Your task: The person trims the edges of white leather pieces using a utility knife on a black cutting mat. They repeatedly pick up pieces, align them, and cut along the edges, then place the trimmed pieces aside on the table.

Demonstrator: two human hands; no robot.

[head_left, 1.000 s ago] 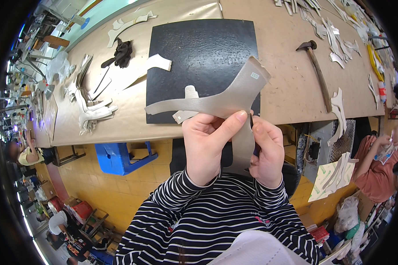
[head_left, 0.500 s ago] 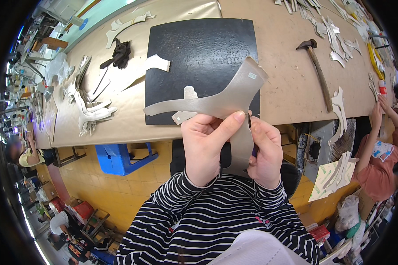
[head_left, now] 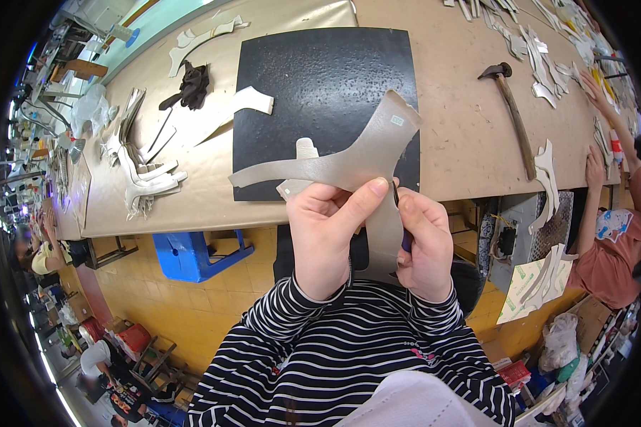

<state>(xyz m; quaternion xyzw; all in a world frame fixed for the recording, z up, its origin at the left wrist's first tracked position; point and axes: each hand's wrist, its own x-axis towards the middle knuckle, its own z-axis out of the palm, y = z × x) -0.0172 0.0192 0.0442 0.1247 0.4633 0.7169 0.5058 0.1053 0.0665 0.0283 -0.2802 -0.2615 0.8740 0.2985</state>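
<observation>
A grey-beige leather shoe-upper piece (head_left: 359, 158) with curved arms hangs in front of me above the near edge of a black board (head_left: 320, 78). My left hand (head_left: 322, 231) is closed on its middle, thumb on top. My right hand (head_left: 426, 242) is closed around a small tool with a purple handle (head_left: 406, 242). Its thin dark tip (head_left: 395, 191) touches the edge of the leather beside my left thumb. The tool's exact kind is mostly hidden by my fingers. One arm of the piece hangs down between my hands.
A hammer (head_left: 509, 117) lies right of the board. White cut pieces (head_left: 150, 178) and a black cloth (head_left: 194, 87) lie to the left. Below the table edge stands a blue stool (head_left: 185, 255). At the right, a co-worker's arm (head_left: 592, 188) reaches over the table.
Both my hands and the leather have shifted slightly left, and the tool's tip shows more clearly at the leather's edge. The co-worker's hands at the right have moved apart.
</observation>
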